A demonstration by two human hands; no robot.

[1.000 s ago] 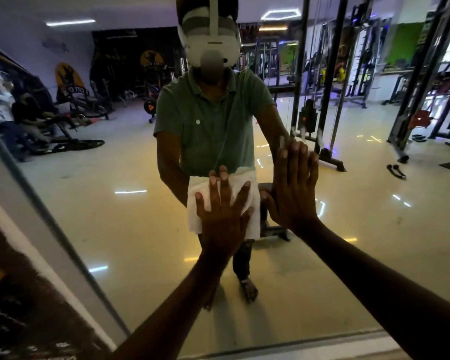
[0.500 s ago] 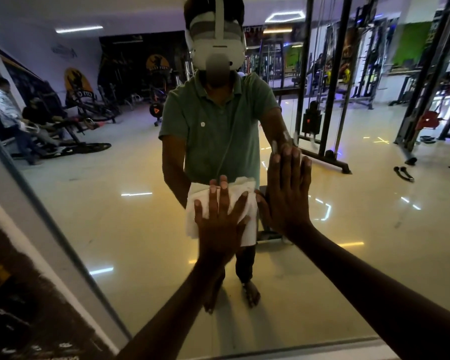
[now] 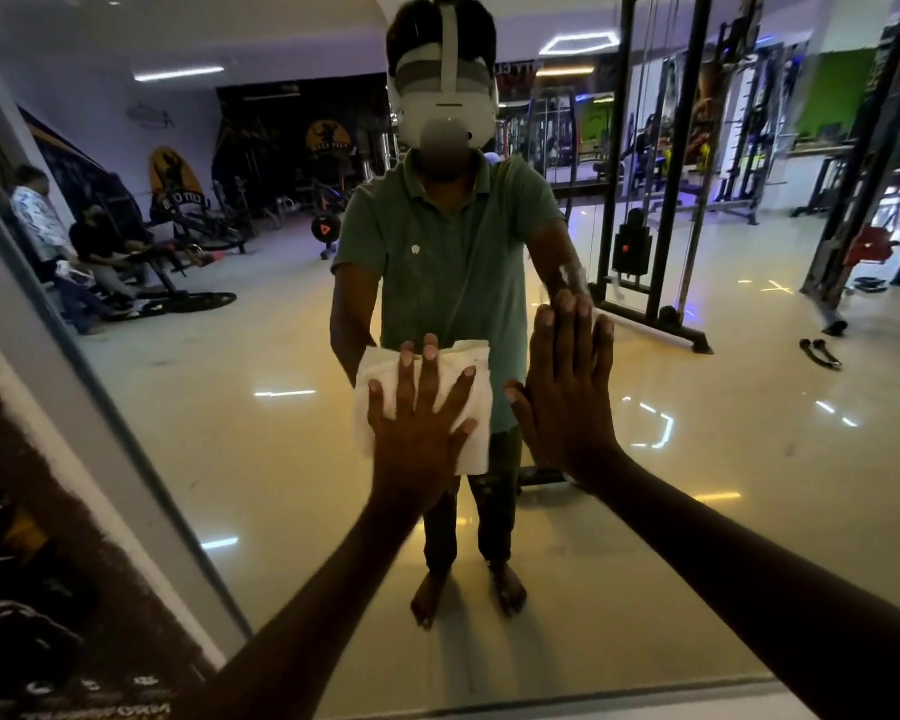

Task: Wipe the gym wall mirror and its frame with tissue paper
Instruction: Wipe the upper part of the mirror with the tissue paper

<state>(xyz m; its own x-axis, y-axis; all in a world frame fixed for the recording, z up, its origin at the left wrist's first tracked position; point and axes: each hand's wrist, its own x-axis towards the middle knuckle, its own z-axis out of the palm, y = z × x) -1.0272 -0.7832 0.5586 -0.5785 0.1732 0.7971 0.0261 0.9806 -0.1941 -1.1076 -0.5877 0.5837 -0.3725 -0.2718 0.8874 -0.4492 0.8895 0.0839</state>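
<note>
A: While the tissue paper (image 3: 476,376) sits flat on the mirror (image 3: 749,459), what does it look like?

B: White, folded into a rough rectangle, taller than wide. Top edge crumpled and uneven, faint creases across the face. Right and lower edges fairly straight.

A: Where on the glass?

B: Roughly centre of view, over the reflected person's waist. Well above the bottom frame (image 3: 619,693), well right of the slanted left frame strip.

A: Left hand (image 3: 422,433)?

B: Pressed flat on the tissue, palm over its lower-left part. Fingers straight and spread, thumb out to the right across the sheet. Middle fingertip reaches just past the top edge. No curl, no pinch, just pressing.

A: Right hand (image 3: 567,402)?

B: Flat on bare glass just beside the tissue's right edge. Fingers straight, close together, pointing up; thumb angled toward the tissue. Holds nothing. Can't tell if the thumb touches the sheet.

A: Mirror surface?

B: Reflects a pale glossy floor with light streaks, a cable machine (image 3: 645,200) at upper right, benches and two people at far left. Small smudge on the glass just above the right fingertips.

A: Frame?

B: Grey strip along the left, tilted in this view; dark wall graphic outside it.
</note>
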